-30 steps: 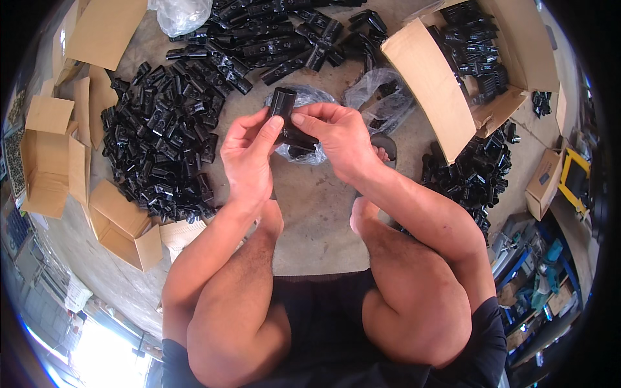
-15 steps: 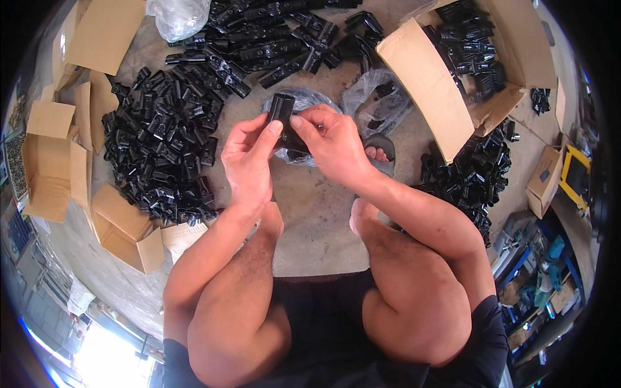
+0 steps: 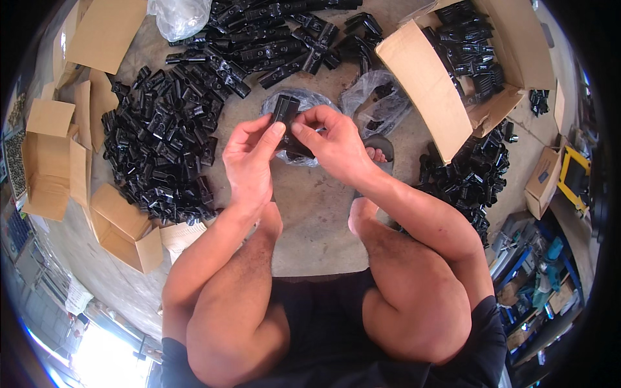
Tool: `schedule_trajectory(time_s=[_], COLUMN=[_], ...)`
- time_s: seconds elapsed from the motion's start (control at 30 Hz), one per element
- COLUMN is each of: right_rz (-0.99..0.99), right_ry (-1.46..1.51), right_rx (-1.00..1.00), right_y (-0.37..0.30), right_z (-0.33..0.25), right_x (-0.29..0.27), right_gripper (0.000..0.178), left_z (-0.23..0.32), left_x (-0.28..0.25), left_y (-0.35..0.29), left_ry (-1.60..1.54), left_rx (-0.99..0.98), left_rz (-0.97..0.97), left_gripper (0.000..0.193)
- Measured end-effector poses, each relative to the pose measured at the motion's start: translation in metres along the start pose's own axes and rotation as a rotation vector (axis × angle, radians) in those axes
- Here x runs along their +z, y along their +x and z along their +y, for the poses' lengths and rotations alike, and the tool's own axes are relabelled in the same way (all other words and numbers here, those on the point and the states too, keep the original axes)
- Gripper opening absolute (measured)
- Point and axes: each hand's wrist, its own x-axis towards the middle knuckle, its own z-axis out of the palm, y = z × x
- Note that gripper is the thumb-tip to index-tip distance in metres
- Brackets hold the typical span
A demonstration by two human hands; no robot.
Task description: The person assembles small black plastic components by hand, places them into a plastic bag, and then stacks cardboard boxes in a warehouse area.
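Between my hands is a glossy black pipe joint [image 3: 285, 108], its ribbed upper end pointing away from me and tilted slightly right. My left hand [image 3: 251, 155] grips it from the left, thumb lying along its face. From the other side my right hand [image 3: 336, 143] pinches its lower part with thumb and bent fingers, which hide some of it. Right below the hands, a clear plastic bag [image 3: 309, 98] lies on the floor with dark pieces in it.
A large heap of black joints [image 3: 162, 142] lies left, with longer black pieces [image 3: 272, 45] at the back. On the right, an open carton [image 3: 427, 90] holds more, beside another heap [image 3: 466, 174]. Cardboard boxes [image 3: 52, 161] stand far left. A second plastic bag [image 3: 378, 97] lies by my foot.
The pipe joint has tipped a little to the right and its top sits slightly lower. Both hands keep their hold with small finger shifts.
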Motion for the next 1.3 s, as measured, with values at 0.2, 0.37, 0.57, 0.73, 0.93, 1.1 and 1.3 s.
schedule_trajectory(time_s=[0.2,0.37,0.57,0.73,0.93,1.1,1.3], right_rz=[0.007,0.002,0.014,0.019,0.034,0.039,0.056], right_ry=[0.052,0.004,-0.030,-0.038,-0.068,-0.085,-0.109], right_rx=[-0.018,-0.038,-0.010,-0.111,-0.149,-0.162,-0.206], right_y=[-0.0016,-0.0019,-0.0012,0.0004,0.0001,-0.0019,0.0010], right_z=[0.0032,0.0027,0.0010,-0.0003,-0.0003,-0.0017,-0.0016], right_x=[-0.0001,-0.0023,-0.0041,-0.0047,-0.0066,-0.0067,-0.0074], right_gripper=[0.023,0.022,0.022,0.023,0.023,0.021,0.019], left_z=[-0.0003,0.0007,0.0010,0.0014,0.0016,0.0002,0.0022], left_x=[-0.0004,0.0020,0.0026,0.0034,0.0063,0.0035,0.0047], left_y=[0.0001,0.0001,0.0011,0.0010,-0.0003,0.0002,0.0011], left_ry=[-0.002,-0.050,-0.078,-0.086,-0.079,-0.079,-0.075], left_rx=[-0.006,0.000,0.004,-0.002,0.002,0.001,0.003], left_rz=[-0.020,0.001,-0.021,-0.031,-0.027,-0.027,-0.039], left_gripper=[0.017,0.022,0.022,0.022,0.021,0.021,0.022])
